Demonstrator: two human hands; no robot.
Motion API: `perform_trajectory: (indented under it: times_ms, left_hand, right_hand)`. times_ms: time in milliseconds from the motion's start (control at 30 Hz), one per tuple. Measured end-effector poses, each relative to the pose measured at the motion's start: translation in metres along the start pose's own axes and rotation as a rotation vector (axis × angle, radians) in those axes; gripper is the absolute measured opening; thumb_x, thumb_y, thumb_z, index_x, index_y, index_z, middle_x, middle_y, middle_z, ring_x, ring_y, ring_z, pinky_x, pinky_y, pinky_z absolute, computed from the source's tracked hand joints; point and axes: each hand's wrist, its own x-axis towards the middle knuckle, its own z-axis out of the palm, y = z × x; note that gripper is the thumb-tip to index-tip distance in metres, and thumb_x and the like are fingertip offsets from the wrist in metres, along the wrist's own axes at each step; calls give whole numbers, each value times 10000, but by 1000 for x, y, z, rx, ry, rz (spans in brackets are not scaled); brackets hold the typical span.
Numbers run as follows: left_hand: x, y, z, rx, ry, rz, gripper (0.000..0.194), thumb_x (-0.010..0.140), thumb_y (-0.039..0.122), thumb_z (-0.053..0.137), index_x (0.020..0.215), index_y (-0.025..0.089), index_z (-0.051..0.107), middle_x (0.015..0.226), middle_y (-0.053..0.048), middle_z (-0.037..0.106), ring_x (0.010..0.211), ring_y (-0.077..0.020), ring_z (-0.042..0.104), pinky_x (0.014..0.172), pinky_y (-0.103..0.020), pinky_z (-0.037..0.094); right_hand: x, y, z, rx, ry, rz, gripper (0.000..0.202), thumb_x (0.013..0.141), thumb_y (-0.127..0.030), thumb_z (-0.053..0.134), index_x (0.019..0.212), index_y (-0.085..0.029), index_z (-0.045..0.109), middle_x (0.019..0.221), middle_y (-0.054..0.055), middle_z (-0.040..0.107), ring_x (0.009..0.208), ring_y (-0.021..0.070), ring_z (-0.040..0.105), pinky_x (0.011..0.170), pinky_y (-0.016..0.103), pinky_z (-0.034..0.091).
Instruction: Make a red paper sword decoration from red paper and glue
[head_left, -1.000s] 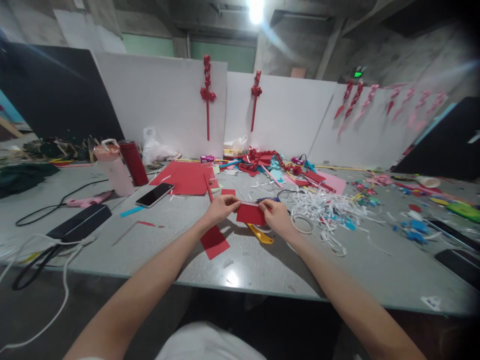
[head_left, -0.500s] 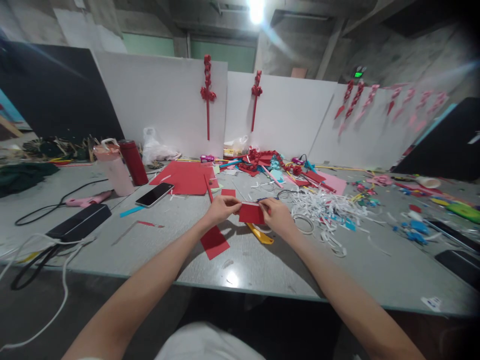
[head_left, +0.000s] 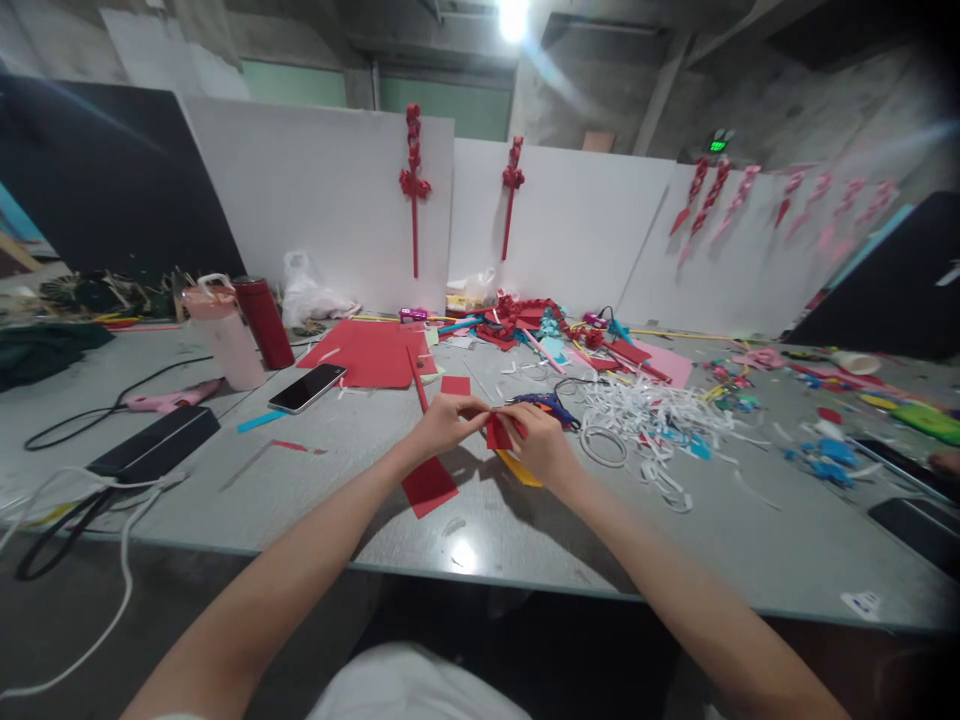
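Left hand (head_left: 444, 424) and right hand (head_left: 547, 445) meet mid-scene, and both have thumb and fingers pinched onto one small red paper piece (head_left: 494, 438), which sits between them over the worktop (head_left: 525, 550). Room to move? Plenty on the near side, where grey surface runs between the forearms down to the near edge, and more of it to the left, between the left forearm and a dark-screened phone (head_left: 307, 387). Tighter on the right! One blue glue gun (head_left: 551, 405) lies just beyond the right hand, then a heap of white paper strips (head_left: 645, 408), with one white ring (head_left: 603, 447) at its near left. A yellow tool (head_left: 523, 472) lies partly hidden beneath the paper and right hand, and a flat red strip (head_left: 430, 492) pokes out by the left forearm. Writing now: a white label (head_left: 861, 605) by the near right edge and a green lit sign (head_left: 718, 146) far right, both too small to read. And the count: two bottles on the left, one pink (head_left: 227, 345), one red (head_left: 265, 325); two red paper chains (head_left: 415, 185) hanging at centre, seven more hangings (head_left: 739, 195), red and pink, far right.
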Motion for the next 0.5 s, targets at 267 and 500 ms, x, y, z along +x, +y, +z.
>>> perform_trajectory:
  times_ms: [267, 500]
  left_hand:
    - [-3, 0, 2, 108, -42, 139, 188, 922, 231, 610, 984, 159, 772, 873, -64, 771, 752, -150, 679, 713, -243, 512]
    - [-3, 5, -1, 163, -85, 138, 186, 916, 206, 597, 984, 161, 765, 866, -70, 765, 746, -153, 669, 717, -249, 516]
  right_hand:
    - [-2, 1, 5, 9, -17, 33, 238, 981, -185, 543, 1124, -214, 731, 1083, 112, 752, 989, 259, 708, 923, 396, 549]
    - [-2, 2, 2, 49, -27, 19, 224, 982, -208, 550, 1112, -212, 732, 1057, 103, 754, 956, 248, 710, 897, 386, 551]
